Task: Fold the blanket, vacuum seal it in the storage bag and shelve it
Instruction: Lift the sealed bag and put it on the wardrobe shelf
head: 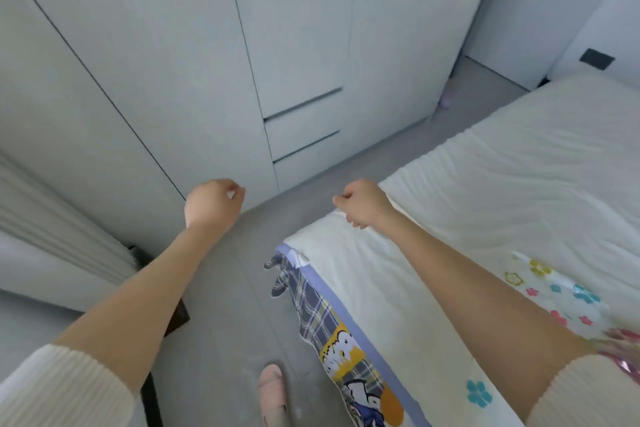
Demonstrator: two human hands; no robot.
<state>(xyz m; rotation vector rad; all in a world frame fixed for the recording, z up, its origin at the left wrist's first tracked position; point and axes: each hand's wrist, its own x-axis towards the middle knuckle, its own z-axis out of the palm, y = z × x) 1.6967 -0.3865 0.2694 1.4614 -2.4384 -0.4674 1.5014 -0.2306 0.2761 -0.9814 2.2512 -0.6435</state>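
Observation:
A cream blanket (485, 184) lies spread over the bed on the right. My right hand (360, 203) is at its near-left corner, with its fingers curled round the blanket's edge. My left hand (213, 203) hangs over the grey floor to the left of the bed; its fingers are curled and hold nothing that I can see. A clear storage bag (561, 295) printed with coloured flowers lies on the blanket at the lower right, partly hidden by my right forearm.
A plaid cartoon sheet (311, 305) with a blue border hangs off the bed's side. White wardrobe doors (207, 45) with drawers (304, 135) face me across a strip of floor. A pleated curtain (52, 218) hangs at the left. My slippered foot (273, 388) stands beside the bed.

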